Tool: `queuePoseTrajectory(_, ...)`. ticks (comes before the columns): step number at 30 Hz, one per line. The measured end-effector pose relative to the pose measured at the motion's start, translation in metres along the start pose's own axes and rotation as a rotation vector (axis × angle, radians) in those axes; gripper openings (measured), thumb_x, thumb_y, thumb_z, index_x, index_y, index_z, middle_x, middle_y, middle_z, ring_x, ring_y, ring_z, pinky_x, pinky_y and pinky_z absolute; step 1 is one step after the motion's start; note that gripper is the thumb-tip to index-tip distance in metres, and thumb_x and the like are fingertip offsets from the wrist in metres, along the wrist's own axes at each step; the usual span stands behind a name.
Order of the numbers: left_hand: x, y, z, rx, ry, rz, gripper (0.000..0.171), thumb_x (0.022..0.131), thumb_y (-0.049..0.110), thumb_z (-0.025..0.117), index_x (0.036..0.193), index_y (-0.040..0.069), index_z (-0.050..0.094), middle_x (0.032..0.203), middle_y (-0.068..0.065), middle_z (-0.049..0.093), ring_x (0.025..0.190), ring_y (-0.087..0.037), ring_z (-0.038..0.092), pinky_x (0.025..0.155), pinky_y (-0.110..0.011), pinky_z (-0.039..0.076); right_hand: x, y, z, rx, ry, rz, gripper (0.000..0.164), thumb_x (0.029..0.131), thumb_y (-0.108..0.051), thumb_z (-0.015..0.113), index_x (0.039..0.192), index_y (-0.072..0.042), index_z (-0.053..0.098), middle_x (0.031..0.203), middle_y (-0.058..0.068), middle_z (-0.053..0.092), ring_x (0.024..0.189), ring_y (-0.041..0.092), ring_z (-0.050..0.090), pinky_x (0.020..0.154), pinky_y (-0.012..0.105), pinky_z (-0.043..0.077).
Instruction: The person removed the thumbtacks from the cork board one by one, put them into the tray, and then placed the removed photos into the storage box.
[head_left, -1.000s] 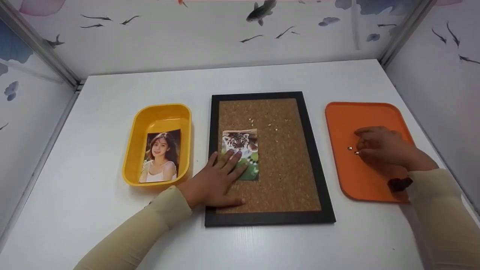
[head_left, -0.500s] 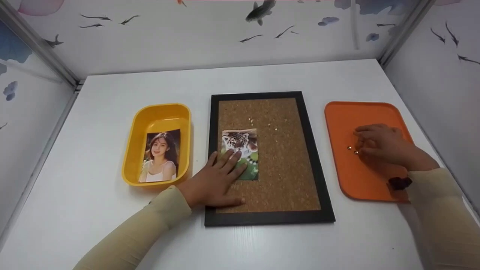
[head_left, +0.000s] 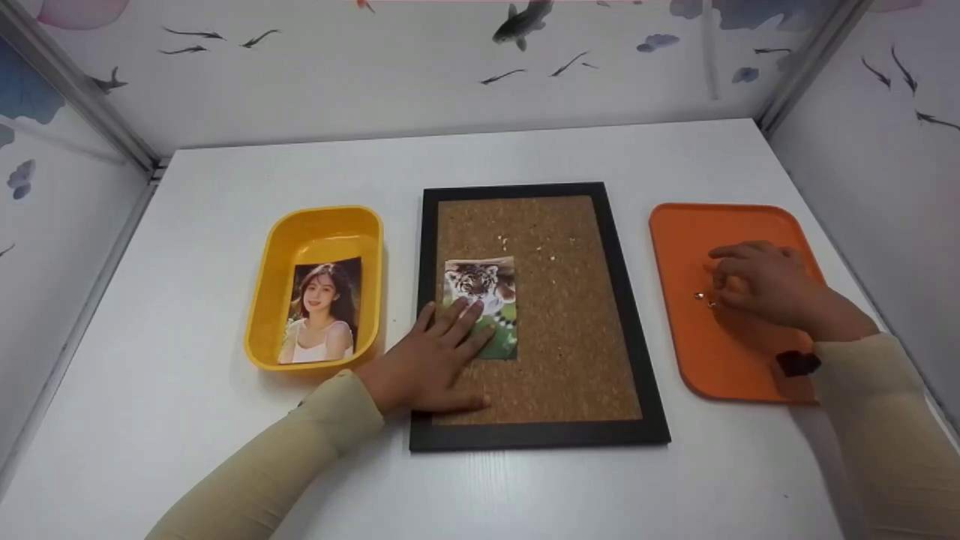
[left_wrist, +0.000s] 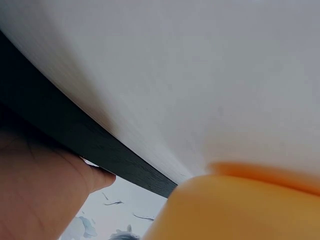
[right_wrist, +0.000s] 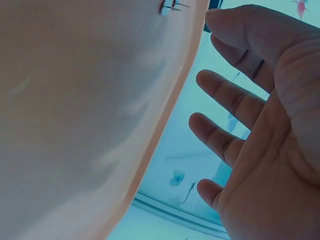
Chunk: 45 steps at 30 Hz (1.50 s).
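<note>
My left hand (head_left: 427, 371) lies with fingers spread over the lower part of a tiger photo (head_left: 480, 277). The photo is on a black-framed cork board (head_left: 577, 337), near its left side. In the left wrist view, part of the left hand (left_wrist: 42, 185) shows against the dark frame edge (left_wrist: 110, 155). Over an orange tray (head_left: 739, 375), my right hand (head_left: 776, 289) hovers with fingers loosely bent and thumb apart from the forefinger. Beside its thumb lie two small shiny thumbtacks (head_left: 698, 295). The right wrist view shows metal pins (right_wrist: 172, 7) on the tray and nothing in the fingers.
Left of the board stands a yellow bin (head_left: 259, 300) holding a portrait photo (head_left: 319, 315). Several small shiny specks (head_left: 553, 258) dot the upper cork. White panels with painted fish (head_left: 521, 26) enclose the table (head_left: 202, 225) at the back and sides.
My right hand has lifted slightly over the orange tray, and its thumb has drawn a little away from the tacks. The left hand stays where it was on the photo.
</note>
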<state>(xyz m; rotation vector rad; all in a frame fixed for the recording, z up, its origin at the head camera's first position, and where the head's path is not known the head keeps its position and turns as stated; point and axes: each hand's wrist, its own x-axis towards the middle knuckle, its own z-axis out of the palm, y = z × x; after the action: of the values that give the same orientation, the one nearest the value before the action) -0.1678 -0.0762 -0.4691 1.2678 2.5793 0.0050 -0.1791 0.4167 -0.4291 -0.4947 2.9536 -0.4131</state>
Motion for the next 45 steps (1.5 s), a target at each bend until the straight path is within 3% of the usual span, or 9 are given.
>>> queuePoseTrajectory(11,0.0,0.002,-0.003,0.018,-0.021,-0.009,0.097,0.088,0.083,0.027,0.161,0.023,0.006,0.166,-0.008,-0.006,0.15,-0.03,-0.01,0.116,-0.059,-0.002,0.005,-0.011,-0.004,-0.082,0.011,-0.029,0.012,0.088,-0.017,0.076,0.085,-0.019,0.064,0.14,0.017,0.052,0.132,0.041,0.037,0.093,0.071,0.021)
queuePoseTrajectory(34,0.0,0.002,-0.002,0.01,-0.005,-0.002,0.097,0.088,0.083,0.027,0.161,0.021,0.009,0.166,-0.009,-0.005,0.151,-0.031,-0.008,0.116,-0.06,0.0,0.036,-0.05,-0.008,-0.082,0.001,-0.103,0.009,0.088,-0.01,0.072,0.091,-0.017,0.066,0.143,0.013,0.051,0.132,0.042,0.037,0.095,0.067,0.022)
queuePoseTrajectory(45,0.0,0.002,-0.005,0.005,-0.021,-0.003,0.096,0.089,0.082,0.027,0.161,0.021,0.008,0.166,-0.008,-0.006,0.151,-0.03,-0.01,0.116,-0.059,-0.002,0.046,-0.063,-0.009,-0.088,-0.014,-0.127,0.006,0.089,-0.015,0.072,0.094,-0.016,0.067,0.144,0.012,0.051,0.133,0.04,0.037,0.1,0.066,0.021)
